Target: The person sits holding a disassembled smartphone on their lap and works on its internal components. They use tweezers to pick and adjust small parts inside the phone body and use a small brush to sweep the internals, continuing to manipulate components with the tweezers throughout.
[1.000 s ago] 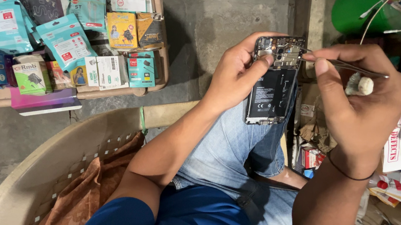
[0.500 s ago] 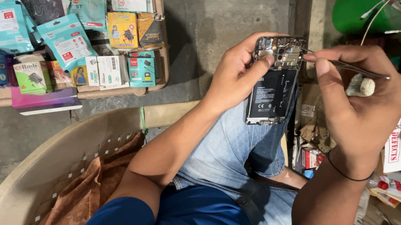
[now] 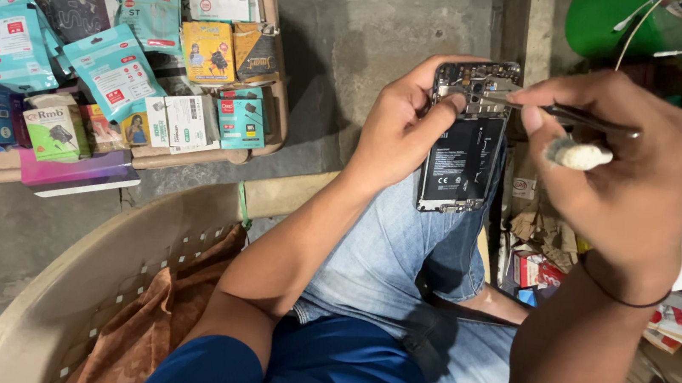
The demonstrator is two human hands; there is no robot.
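One opened phone sits gripped in the left hand; the right hand pinches one tool, tip touching it.

We see the opened phone held above the knee, left hand on its left edge, thumb on the upper part. Right hand sits to the right of the phone; its tweezers reach leftward and touch the phone's top section. A tray of packets lies on the floor at far left, behind the chair arm. A cloth lies in the chair. Boxes lie below the right hand.
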